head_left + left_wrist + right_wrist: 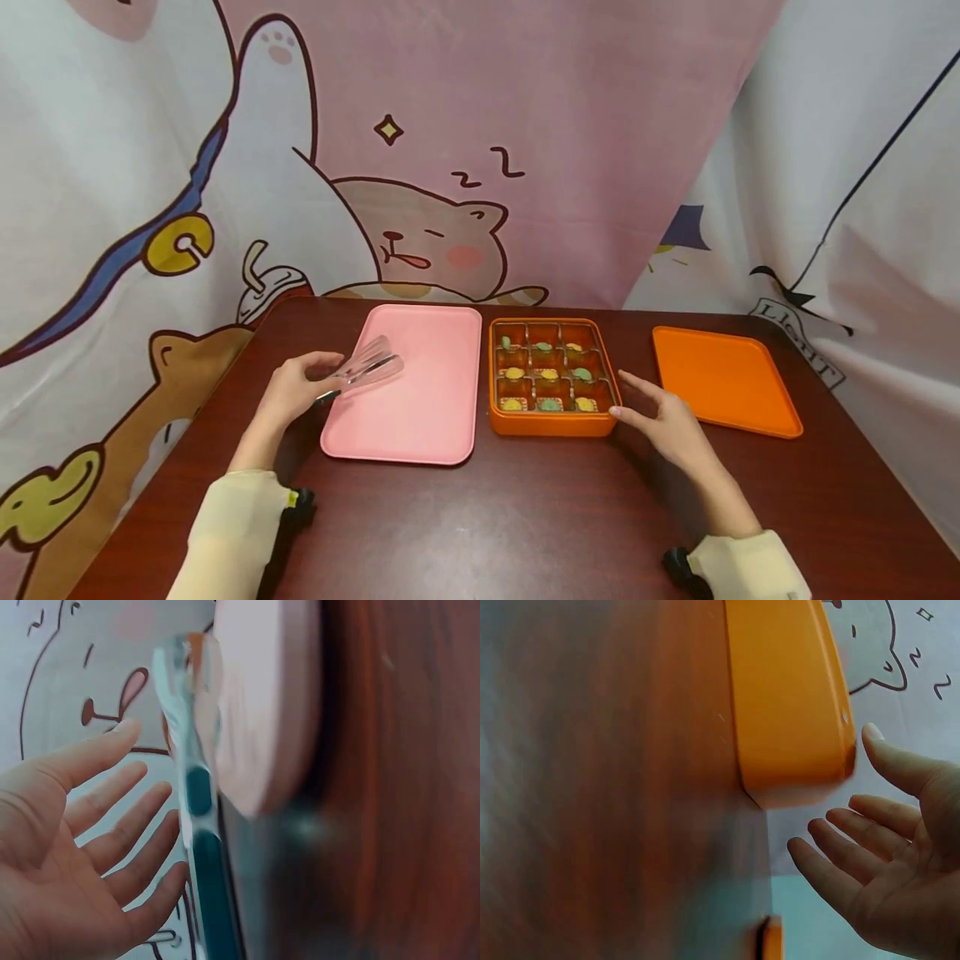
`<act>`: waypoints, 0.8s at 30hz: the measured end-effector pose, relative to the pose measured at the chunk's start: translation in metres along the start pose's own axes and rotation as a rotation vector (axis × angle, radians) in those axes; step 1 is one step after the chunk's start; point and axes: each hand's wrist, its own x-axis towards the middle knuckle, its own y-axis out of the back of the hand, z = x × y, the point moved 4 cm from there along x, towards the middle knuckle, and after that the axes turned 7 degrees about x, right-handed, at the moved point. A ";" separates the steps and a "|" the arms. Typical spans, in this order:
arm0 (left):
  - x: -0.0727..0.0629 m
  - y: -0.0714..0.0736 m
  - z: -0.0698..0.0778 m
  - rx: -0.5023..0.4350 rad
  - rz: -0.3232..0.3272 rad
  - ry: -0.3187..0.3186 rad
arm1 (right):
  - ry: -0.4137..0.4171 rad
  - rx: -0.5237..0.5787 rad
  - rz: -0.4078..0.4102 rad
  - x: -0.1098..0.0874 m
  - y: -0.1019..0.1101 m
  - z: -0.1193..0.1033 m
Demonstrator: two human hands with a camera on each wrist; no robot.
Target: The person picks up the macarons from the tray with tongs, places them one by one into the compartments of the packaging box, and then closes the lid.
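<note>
My left hand [294, 389] hovers at the left edge of the pink tray [420, 421] with its fingers spread and relaxed. Beside those fingers lie clear tongs [369, 367], which rest on the tray; their dark green handle [214, 892] shows in the left wrist view. To the right of the tray stands an orange box [553, 425] with a clear divided insert. Small yellow and green pieces [549, 375] sit in its compartments. At the box's right front corner is my right hand [667, 425], fingers loosely extended, thumb tip right at the corner, holding nothing.
A flat orange lid or tray [727, 383] lies on the dark wooden table [480, 525], to the right of the box. Behind the table and along both sides hangs a cartoon-printed curtain [570, 150].
</note>
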 end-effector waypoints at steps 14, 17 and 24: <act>-0.002 -0.011 0.069 -0.174 0.023 -0.095 | 0.031 -0.059 0.090 -0.002 0.060 0.004; -0.002 -0.017 0.090 -0.237 0.030 -0.132 | 0.036 -0.079 0.122 -0.002 0.073 0.008; 0.004 -0.034 0.147 -0.318 0.069 -0.273 | -0.029 -0.114 0.184 -0.003 0.099 0.022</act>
